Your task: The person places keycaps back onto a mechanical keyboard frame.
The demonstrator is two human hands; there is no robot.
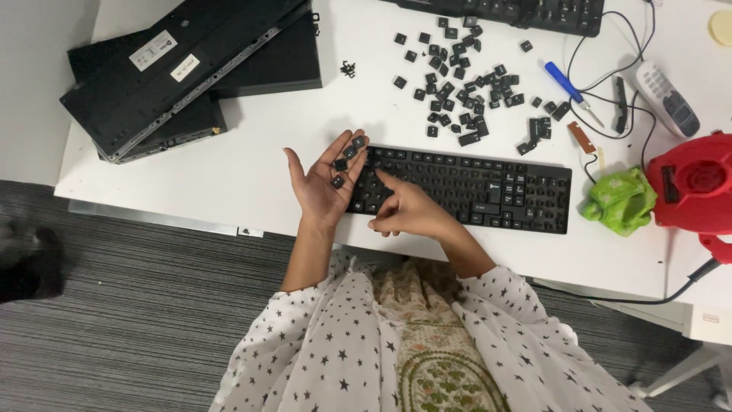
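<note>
A black keyboard [488,191] lies on the white table [252,152] in front of me. My left hand [324,183] is turned palm up at the keyboard's left end, with several loose black keycaps [347,152] resting on its palm and fingers. My right hand [408,210] rests on the keyboard's left part, its index finger pressing down among the keys. A scattered heap of loose black keycaps [465,91] lies on the table behind the keyboard.
Stacked black keyboards, bottom side up [191,65], lie at the far left. Another keyboard [526,11] sits at the back edge. To the right are a blue-handled tool [568,85], a white handset [667,99], a green cloth [621,200], cables and a red device [694,183].
</note>
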